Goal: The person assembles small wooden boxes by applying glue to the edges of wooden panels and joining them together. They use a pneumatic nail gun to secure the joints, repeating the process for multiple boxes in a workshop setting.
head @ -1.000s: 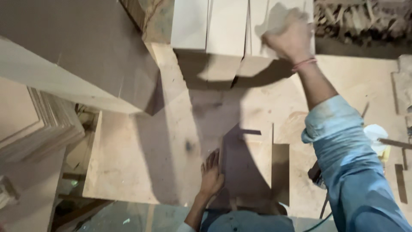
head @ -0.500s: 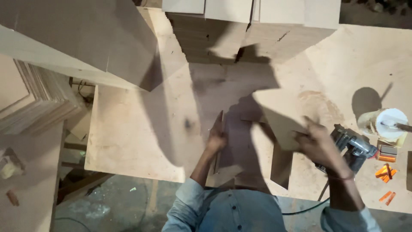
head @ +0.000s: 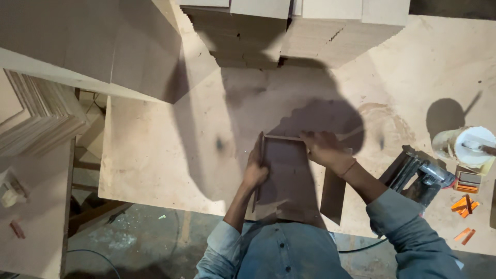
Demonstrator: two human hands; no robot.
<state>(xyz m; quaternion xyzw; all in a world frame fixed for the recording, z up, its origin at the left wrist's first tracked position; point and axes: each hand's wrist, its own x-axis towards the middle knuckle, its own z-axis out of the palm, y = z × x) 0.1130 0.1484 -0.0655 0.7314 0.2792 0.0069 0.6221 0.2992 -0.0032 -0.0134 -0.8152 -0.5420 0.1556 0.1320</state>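
A small open frame of thin plywood boards (head: 281,175) stands on the workbench (head: 155,160) right in front of me. My left hand (head: 256,168) grips the upright left side board. My right hand (head: 320,147) holds a board set on edge across the far end, where it meets the left board at a corner. Another upright board (head: 333,194) stands at the right, below my right forearm. The spot lies in my own shadow.
Tall stacks of cut plywood pieces (head: 294,31) stand at the back of the bench. A large board (head: 88,46) leans at the upper left. At the right lie a nail gun (head: 421,175), a white glue pot (head: 467,147) and orange strips (head: 462,204).
My right hand took a board from the back stacks, carried it down and now holds it on edge at the frame's far end. My left hand stayed on the left side board.
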